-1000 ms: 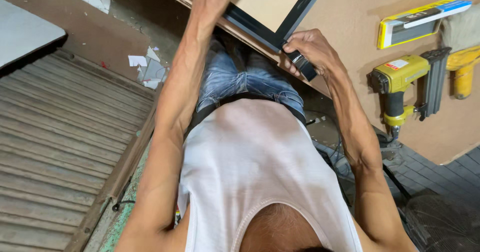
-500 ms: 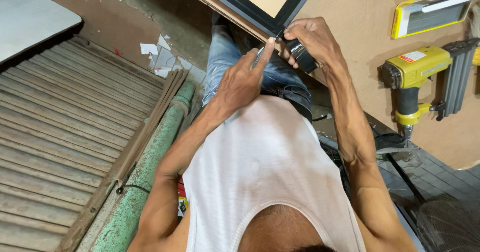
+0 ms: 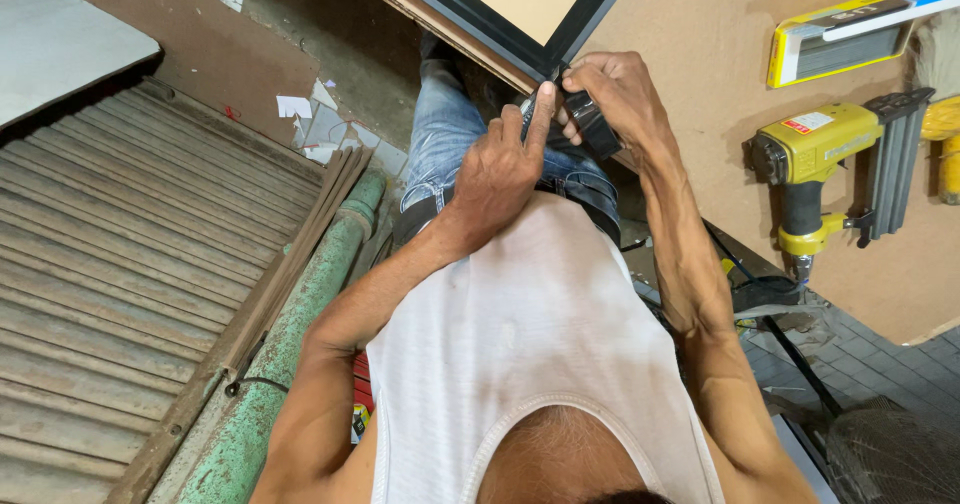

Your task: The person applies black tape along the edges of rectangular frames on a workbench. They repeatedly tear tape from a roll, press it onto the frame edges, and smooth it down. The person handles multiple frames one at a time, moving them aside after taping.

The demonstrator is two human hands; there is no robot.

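My right hand [image 3: 622, 99] is closed around a small black object [image 3: 598, 130] at the near corner of a black picture frame [image 3: 480, 19] with a tan backing. My left hand [image 3: 503, 171] sits just left of it. Its index finger is stretched up and touches the frame's corner [image 3: 548, 67], while the other fingers are loosely curled and hold nothing that I can see. Both hands are above my lap, over blue jeans [image 3: 445, 139] and a white sleeveless shirt [image 3: 540, 344].
A tan board surface [image 3: 700, 34] on the right carries a yellow nail gun [image 3: 822, 154] and a yellow flat box [image 3: 860, 32]. A corrugated metal sheet [image 3: 120, 264] and a green pipe [image 3: 290, 364] lie on the left. A wire fan guard [image 3: 890, 454] is at bottom right.
My left hand came down from the upper part of the frame to its near corner, beside my right hand. The right hand stayed at the corner, still gripping the black object.
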